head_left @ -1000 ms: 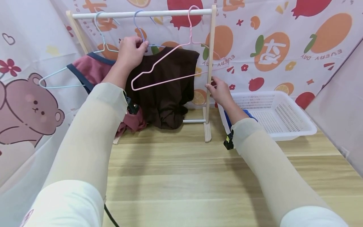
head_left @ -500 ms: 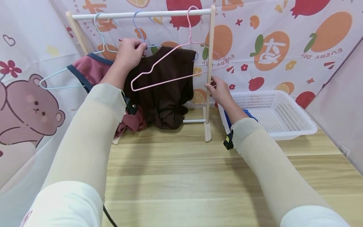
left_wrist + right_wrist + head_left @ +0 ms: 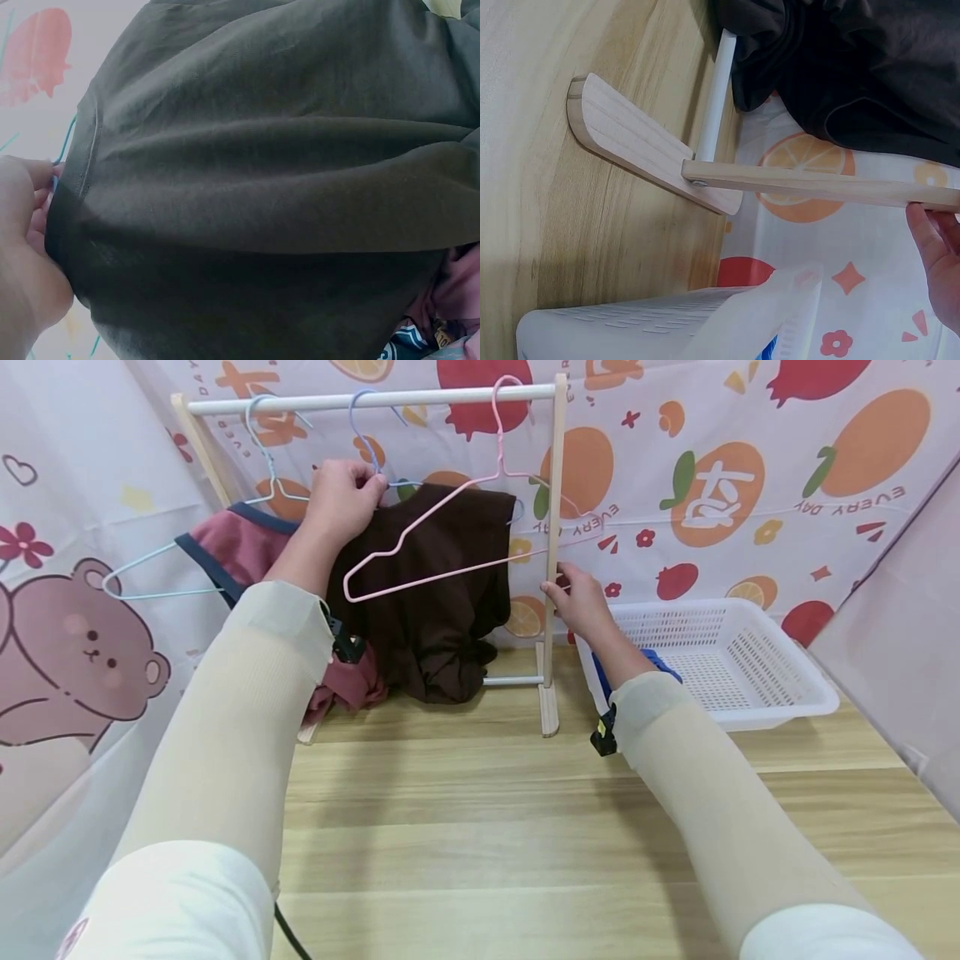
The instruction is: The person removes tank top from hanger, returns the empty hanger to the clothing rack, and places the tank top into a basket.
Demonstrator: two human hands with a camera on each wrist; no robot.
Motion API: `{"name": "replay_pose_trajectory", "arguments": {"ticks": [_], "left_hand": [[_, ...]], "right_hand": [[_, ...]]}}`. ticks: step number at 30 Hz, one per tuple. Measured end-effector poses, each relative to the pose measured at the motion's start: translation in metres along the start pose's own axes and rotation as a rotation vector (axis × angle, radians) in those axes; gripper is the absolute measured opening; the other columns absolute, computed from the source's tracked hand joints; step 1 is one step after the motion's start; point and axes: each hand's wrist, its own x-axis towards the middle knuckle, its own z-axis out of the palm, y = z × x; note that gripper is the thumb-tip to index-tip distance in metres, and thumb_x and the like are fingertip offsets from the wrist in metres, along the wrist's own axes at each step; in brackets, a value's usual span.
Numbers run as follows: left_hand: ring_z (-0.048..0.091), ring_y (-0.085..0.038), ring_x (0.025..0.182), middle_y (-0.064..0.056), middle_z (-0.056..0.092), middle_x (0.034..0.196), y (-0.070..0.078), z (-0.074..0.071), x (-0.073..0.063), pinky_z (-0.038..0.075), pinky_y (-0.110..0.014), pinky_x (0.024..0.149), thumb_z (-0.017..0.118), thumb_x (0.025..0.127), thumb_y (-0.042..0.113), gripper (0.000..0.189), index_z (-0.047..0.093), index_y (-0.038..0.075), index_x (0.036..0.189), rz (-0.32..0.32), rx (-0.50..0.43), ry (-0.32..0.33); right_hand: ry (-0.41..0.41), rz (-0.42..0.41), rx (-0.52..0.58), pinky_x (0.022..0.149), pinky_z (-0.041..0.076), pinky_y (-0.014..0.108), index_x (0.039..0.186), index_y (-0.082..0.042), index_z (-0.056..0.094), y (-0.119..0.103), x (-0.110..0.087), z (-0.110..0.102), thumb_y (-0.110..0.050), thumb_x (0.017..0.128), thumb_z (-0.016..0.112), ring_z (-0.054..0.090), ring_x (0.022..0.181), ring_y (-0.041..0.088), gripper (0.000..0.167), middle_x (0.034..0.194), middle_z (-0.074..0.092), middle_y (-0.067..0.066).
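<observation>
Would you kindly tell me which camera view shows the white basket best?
The head view, because it shows most of the white basket, rim, perforated walls and floor, partly behind the right arm. The right wrist view catches part along its bottom edge; the left wrist view shows none.

Brown sleeveless top (image 3: 442,627), on blue hanger (image 3: 375,462), hung from wooden rack (image 3: 557,460)

The right hand (image 3: 939,262) holds a wooden post (image 3: 802,182), which meets a rounded wooden foot (image 3: 634,135). Dark cloth (image 3: 877,67) hangs beside a white bar (image 3: 717,97).
</observation>
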Motion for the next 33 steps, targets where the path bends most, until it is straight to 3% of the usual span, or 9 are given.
{"name": "replay_pose_trajectory", "arguments": {"ticks": [4, 9, 17, 25, 29, 33], "left_hand": [[0.046, -0.012, 0.078, 0.005, 0.052, 0.073, 0.0, -0.001, -0.002, 0.036, -0.025, 0.071, 0.046, 0.101, 0.042, 0.044, 0.066, 0.002, 0.098, -0.003, 0.004, -0.02], [0.045, -0.011, 0.08, 0.008, 0.05, 0.071, 0.002, -0.003, -0.006, 0.035, -0.024, 0.074, 0.044, 0.102, 0.041, 0.047, 0.068, 0.0, 0.105, -0.024, -0.053, -0.073], [0.043, -0.011, 0.077, 0.008, 0.049, 0.068, 0.007, -0.007, -0.01, 0.034, -0.026, 0.069, 0.049, 0.102, 0.035, 0.034, 0.07, 0.01, 0.091, -0.097, -0.207, -0.147], [0.045, -0.01, 0.083, 0.007, 0.053, 0.077, 0.009, -0.003, -0.013, 0.035, -0.023, 0.074, 0.043, 0.103, 0.032, 0.036, 0.066, 0.006, 0.093, -0.015, -0.055, -0.068], [0.046, -0.015, 0.085, 0.001, 0.052, 0.082, 0.009, -0.004, -0.015, 0.035, -0.024, 0.075, 0.042, 0.103, 0.03, 0.036, 0.064, 0.002, 0.094, 0.006, -0.023, -0.02], [0.046, -0.017, 0.085, 0.003, 0.051, 0.082, 0.014, -0.007, -0.016, 0.035, -0.024, 0.075, 0.042, 0.103, 0.03, 0.034, 0.064, 0.006, 0.091, 0.002, -0.013, 0.036]], "right_hand": [[0.001, -0.011, 0.005, 0.084, 0.058, 0.036, 0.144, -0.011, 0.046, 0.0, 0.0, 0.0, -0.028, 0.1, 0.057, 0.061, 0.109, 0.025, 0.049, 0.12, 0.059, 0.013], [-0.015, -0.006, 0.029, 0.086, 0.057, 0.039, 0.144, -0.009, 0.045, 0.0, -0.003, 0.001, -0.028, 0.1, 0.057, 0.06, 0.11, 0.026, 0.049, 0.121, 0.058, 0.014], [-0.012, -0.002, 0.037, 0.087, 0.056, 0.039, 0.145, -0.011, 0.045, 0.0, -0.006, 0.002, -0.029, 0.1, 0.057, 0.06, 0.111, 0.025, 0.049, 0.122, 0.058, 0.013], [-0.019, -0.011, 0.034, 0.087, 0.057, 0.039, 0.145, -0.009, 0.045, -0.002, -0.007, 0.0, -0.028, 0.1, 0.056, 0.06, 0.11, 0.026, 0.05, 0.122, 0.058, 0.014], [-0.02, -0.017, 0.036, 0.087, 0.056, 0.04, 0.145, -0.009, 0.045, -0.002, -0.009, 0.0, -0.027, 0.1, 0.056, 0.06, 0.11, 0.026, 0.049, 0.121, 0.058, 0.015], [-0.008, -0.011, 0.035, 0.086, 0.057, 0.039, 0.144, -0.011, 0.046, -0.001, -0.012, 0.0, -0.027, 0.1, 0.057, 0.06, 0.107, 0.026, 0.048, 0.118, 0.058, 0.014]]}}
